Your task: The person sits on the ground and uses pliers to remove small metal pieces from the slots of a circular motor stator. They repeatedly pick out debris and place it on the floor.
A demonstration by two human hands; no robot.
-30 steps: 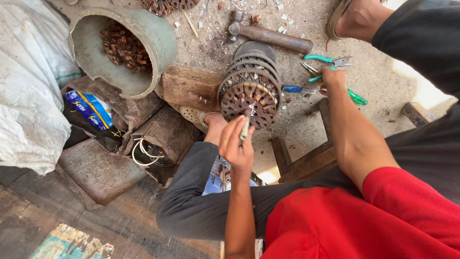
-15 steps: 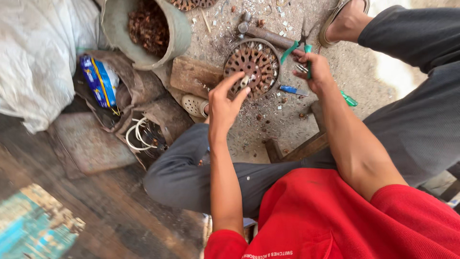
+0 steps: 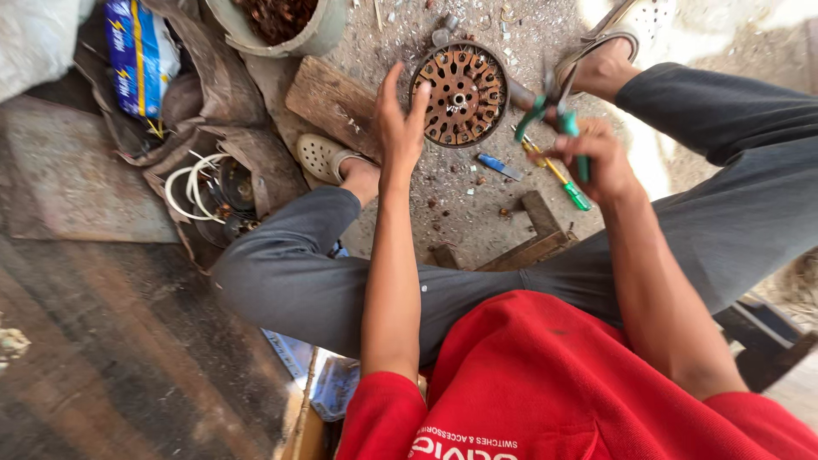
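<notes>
Where the ground is bare it is gritty concrete, littered with metal scraps and chips, and a rusty round motor core [image 3: 460,94] stands on it as the landmark — a disc of radial slots with a pale hub. Just left of the core, the left hand [image 3: 399,119] is spread wide, fingertips touching its rim. Right of the core, the right hand [image 3: 596,158] is closed around green-handled pliers [image 3: 550,106], their dark tips raised beside the rim. A rough wooden block [image 3: 332,98] lies left of the core; above that, a dented metal basin [image 3: 290,30] holds brown scrap. Near the core's lower right lies a yellow-and-green screwdriver [image 3: 558,175] — further left, a white wire coil [image 3: 192,187].
</notes>
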